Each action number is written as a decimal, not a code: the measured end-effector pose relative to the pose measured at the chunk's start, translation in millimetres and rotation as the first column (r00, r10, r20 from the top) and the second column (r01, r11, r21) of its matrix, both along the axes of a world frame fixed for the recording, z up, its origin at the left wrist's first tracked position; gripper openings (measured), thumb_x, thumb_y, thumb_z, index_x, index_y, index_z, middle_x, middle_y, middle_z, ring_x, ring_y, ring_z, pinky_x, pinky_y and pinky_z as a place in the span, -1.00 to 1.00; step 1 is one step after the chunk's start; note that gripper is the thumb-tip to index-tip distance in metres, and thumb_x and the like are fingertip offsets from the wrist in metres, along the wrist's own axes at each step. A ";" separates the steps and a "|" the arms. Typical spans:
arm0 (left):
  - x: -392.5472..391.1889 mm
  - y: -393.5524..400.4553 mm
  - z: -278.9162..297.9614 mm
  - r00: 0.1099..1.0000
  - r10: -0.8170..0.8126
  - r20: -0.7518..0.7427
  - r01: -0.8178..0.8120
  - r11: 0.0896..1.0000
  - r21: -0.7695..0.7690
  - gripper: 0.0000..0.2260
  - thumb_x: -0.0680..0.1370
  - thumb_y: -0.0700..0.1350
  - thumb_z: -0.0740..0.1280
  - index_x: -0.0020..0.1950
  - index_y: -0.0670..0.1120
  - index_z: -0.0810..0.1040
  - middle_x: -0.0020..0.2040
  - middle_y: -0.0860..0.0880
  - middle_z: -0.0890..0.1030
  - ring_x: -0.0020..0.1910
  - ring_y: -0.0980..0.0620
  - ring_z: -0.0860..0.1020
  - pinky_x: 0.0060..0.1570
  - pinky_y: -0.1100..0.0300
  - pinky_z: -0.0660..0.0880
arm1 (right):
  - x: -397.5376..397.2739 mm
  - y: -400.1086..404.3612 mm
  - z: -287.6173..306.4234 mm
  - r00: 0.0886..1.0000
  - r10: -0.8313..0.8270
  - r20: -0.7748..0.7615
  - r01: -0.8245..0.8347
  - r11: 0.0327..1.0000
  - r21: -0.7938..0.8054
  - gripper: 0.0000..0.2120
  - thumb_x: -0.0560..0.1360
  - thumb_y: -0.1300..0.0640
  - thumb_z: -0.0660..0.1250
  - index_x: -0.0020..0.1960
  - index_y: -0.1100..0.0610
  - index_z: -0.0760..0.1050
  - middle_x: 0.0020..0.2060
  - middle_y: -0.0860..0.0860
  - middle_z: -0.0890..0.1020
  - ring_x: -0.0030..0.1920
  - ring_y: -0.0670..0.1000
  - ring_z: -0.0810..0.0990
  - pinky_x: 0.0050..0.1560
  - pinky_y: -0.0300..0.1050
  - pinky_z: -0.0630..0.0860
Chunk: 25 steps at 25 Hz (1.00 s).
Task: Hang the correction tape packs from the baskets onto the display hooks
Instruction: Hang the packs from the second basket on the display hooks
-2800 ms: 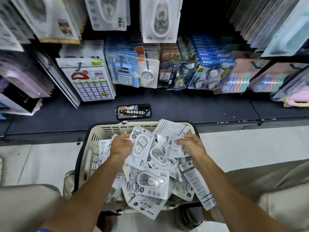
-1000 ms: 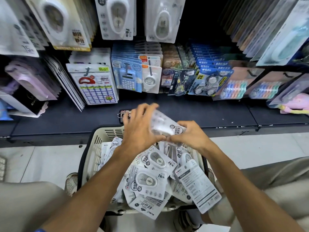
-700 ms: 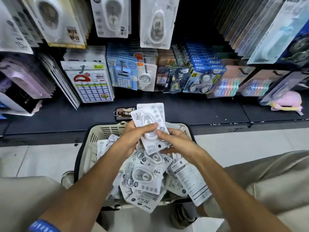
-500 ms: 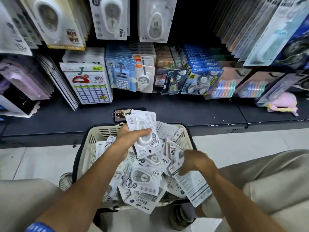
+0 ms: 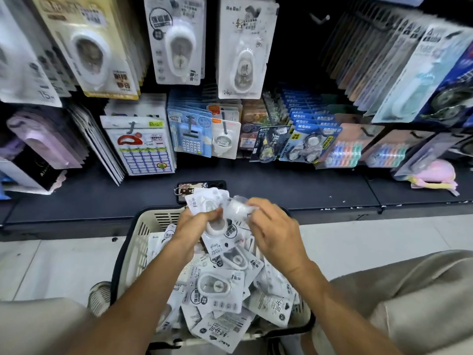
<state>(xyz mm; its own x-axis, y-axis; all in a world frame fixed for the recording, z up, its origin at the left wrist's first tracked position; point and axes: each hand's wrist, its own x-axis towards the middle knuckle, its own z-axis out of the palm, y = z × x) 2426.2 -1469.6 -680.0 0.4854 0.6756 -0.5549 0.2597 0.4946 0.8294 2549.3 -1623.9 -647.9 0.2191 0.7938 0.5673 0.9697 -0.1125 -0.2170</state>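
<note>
Left hand: Your left hand (image 5: 197, 224) gripped a small stack of correction tape packs (image 5: 217, 226), fingers curled around it, above the far end of the basket (image 5: 133, 254).
Right hand: Your right hand (image 5: 273, 231) pinched another pack (image 5: 239, 207) at its edge, touching the stack.
Basket: It stood on the floor between your knees, heaped with loose packs (image 5: 217, 290).
Display: Carded stationery hung on hooks (image 5: 318, 18) above the dark shelf (image 5: 281, 185).
Shelf: A phone (image 5: 197, 187) lay on it just beyond the basket, partly hidden by the stack.
</note>
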 end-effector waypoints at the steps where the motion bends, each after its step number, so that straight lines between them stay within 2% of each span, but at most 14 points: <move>1: -2.3 4.8 2.8 1.000 0.025 0.015 -0.024 0.998 -0.053 -0.71 0.48 -0.09 0.52 0.18 -0.12 0.65 0.05 -0.10 0.75 0.09 -0.12 0.70 0.22 -0.12 0.57 | -4.2 -0.1 -5.1 0.995 0.020 0.093 -0.018 1.000 -0.018 -0.91 0.46 0.30 0.37 -0.17 0.14 0.51 0.12 0.03 0.67 -0.11 0.08 0.63 -0.41 -0.13 0.55; 3: -8.1 12.1 7.5 0.998 0.030 0.055 -0.020 0.986 -0.164 -0.71 0.52 -0.01 0.44 0.21 -0.09 0.64 0.16 -0.14 0.71 0.17 -0.16 0.65 0.27 -0.11 0.51 | -10.0 -2.5 -12.2 0.986 0.051 0.157 -0.045 0.998 -0.042 -0.87 0.32 0.36 0.43 -0.21 0.17 0.55 0.13 0.08 0.69 -0.03 0.11 0.68 -0.45 -0.19 0.56; 5: -9.6 10.9 13.6 0.992 -0.023 0.121 0.049 0.976 -0.214 -0.70 0.54 0.09 0.41 0.18 -0.05 0.67 0.14 -0.13 0.73 0.10 -0.13 0.68 0.11 0.01 0.55 | -13.6 -4.4 -12.8 0.996 0.038 0.078 -0.034 0.998 -0.047 -0.84 0.30 0.37 0.43 -0.17 0.20 0.55 0.14 0.13 0.68 0.08 0.13 0.68 -0.41 -0.19 0.60; 9: -5.7 -1.6 15.9 0.980 -0.129 0.151 0.149 0.980 -0.133 -0.46 0.24 0.08 0.61 0.14 -0.12 0.69 0.02 -0.20 0.74 -0.11 -0.10 0.73 -0.17 0.08 0.62 | -28.0 -0.3 -18.9 0.965 0.146 -0.217 -0.184 0.968 -0.169 -0.70 0.36 0.34 0.33 0.04 0.09 0.41 0.37 0.05 0.50 0.32 0.02 0.54 0.07 -0.12 0.65; 10: -5.2 -0.9 16.0 0.987 -0.085 0.137 0.103 0.987 -0.124 -0.46 0.23 0.04 0.63 0.15 -0.13 0.68 0.02 -0.20 0.74 -0.16 -0.08 0.72 -0.23 0.10 0.61 | -28.7 2.2 -16.8 0.892 0.123 -0.434 -0.215 0.962 -0.170 -0.62 0.36 0.39 0.31 0.07 0.04 0.45 0.42 -0.04 0.43 0.37 -0.10 0.47 0.22 -0.21 0.55; 12: -6.0 4.5 14.2 0.994 -0.021 0.109 0.034 0.992 -0.120 -0.48 0.29 -0.01 0.62 0.19 -0.13 0.64 0.02 -0.16 0.74 -0.13 -0.09 0.72 -0.19 0.06 0.62 | -26.7 6.0 -9.3 0.547 -0.033 -0.837 -0.134 0.983 -0.127 -0.48 0.39 0.36 0.25 0.18 -0.17 0.48 0.44 -0.14 0.41 0.38 -0.25 0.41 0.23 -0.43 0.41; 14: -7.4 8.6 13.1 0.992 -0.042 0.119 0.055 0.993 -0.108 -0.46 0.26 0.00 0.62 0.20 -0.10 0.65 0.02 -0.13 0.76 -0.05 -0.13 0.74 -0.04 -0.02 0.66 | -24.5 9.4 -8.1 0.214 -0.150 -0.965 -0.157 0.970 -0.186 -0.47 0.51 0.16 0.24 0.34 -0.36 0.40 0.44 -0.26 0.43 0.28 -0.34 0.47 0.08 -0.43 0.45; 16: -7.9 9.3 10.7 0.986 -0.129 0.102 0.138 0.986 -0.090 -0.46 0.23 -0.03 0.63 0.18 -0.10 0.67 0.03 -0.14 0.76 -0.01 -0.15 0.74 -0.03 0.00 0.67 | -25.0 11.1 -16.2 0.142 -0.261 -0.955 -0.330 0.897 -0.295 -0.47 0.58 -0.07 0.23 0.49 -0.40 0.22 0.36 -0.52 0.34 0.12 -0.54 0.45 0.00 -0.47 0.43; 17: -9.3 9.9 7.0 0.987 -0.145 0.069 0.150 0.986 -0.073 -0.49 0.26 -0.08 0.64 0.18 -0.10 0.66 0.02 -0.15 0.76 -0.04 -0.13 0.74 -0.12 0.05 0.67 | -22.5 9.9 -22.4 0.148 -0.301 -0.942 -0.381 0.862 -0.335 -0.45 0.58 -0.12 0.23 0.52 -0.37 0.18 0.31 -0.56 0.36 0.12 -0.54 0.45 0.06 -0.45 0.43; 19: -14.5 12.6 -1.0 0.996 -0.085 -0.009 0.084 0.996 -0.042 -0.55 0.33 -0.17 0.63 0.18 -0.09 0.61 -0.02 -0.12 0.76 -0.18 -0.04 0.75 -0.33 0.15 0.63 | -10.8 8.4 -29.2 0.244 -0.407 -0.880 -0.392 0.789 -0.473 -0.50 0.61 -0.09 0.25 0.54 -0.19 0.30 0.39 -0.30 0.47 0.31 -0.25 0.50 0.29 -0.19 0.41; 20: -18.2 14.0 -6.0 0.999 -0.035 -0.041 0.034 0.999 -0.038 -0.56 0.35 -0.20 0.63 0.17 -0.07 0.59 -0.03 -0.10 0.75 -0.25 0.01 0.74 -0.41 0.19 0.60 | -1.2 5.3 -34.3 0.406 -0.469 -0.784 -0.342 0.718 -0.606 -0.49 0.60 -0.08 0.29 0.53 -0.09 0.33 0.44 -0.13 0.47 0.35 -0.08 0.49 0.32 -0.08 0.39; 22: -22.8 15.5 -14.6 0.996 0.020 -0.087 -0.023 0.999 -0.034 -0.58 0.35 -0.21 0.62 0.13 -0.05 0.56 -0.05 -0.08 0.74 -0.34 0.05 0.72 -0.49 0.22 0.57 | 9.2 -8.0 -46.2 0.729 -0.569 -0.380 -0.127 0.434 -0.892 -0.26 0.52 -0.16 0.38 0.58 0.05 0.19 0.53 0.06 0.35 0.40 0.12 0.43 0.36 0.02 0.40; 23: -24.1 15.5 -18.5 0.995 0.020 -0.098 -0.023 0.999 -0.029 -0.58 0.35 -0.21 0.63 0.14 -0.05 0.56 -0.04 -0.08 0.74 -0.32 0.03 0.73 -0.48 0.20 0.57 | 7.7 -15.8 -51.0 0.776 -0.583 -0.241 -0.062 0.309 -0.949 -0.09 0.47 -0.21 0.43 0.62 0.08 0.05 0.59 0.10 0.22 0.48 0.19 0.34 0.43 0.06 0.36; 25: -24.3 15.6 -24.5 0.994 0.002 -0.105 -0.003 1.000 -0.012 -0.54 0.35 -0.20 0.63 0.17 -0.05 0.57 -0.02 -0.07 0.74 -0.24 0.00 0.73 -0.39 0.18 0.58 | 5.2 -28.1 -62.3 0.732 -0.642 -0.229 -0.090 0.242 -0.966 0.15 0.39 -0.27 0.49 0.65 0.06 -0.19 0.65 0.10 -0.03 0.58 0.26 0.14 0.52 0.13 0.23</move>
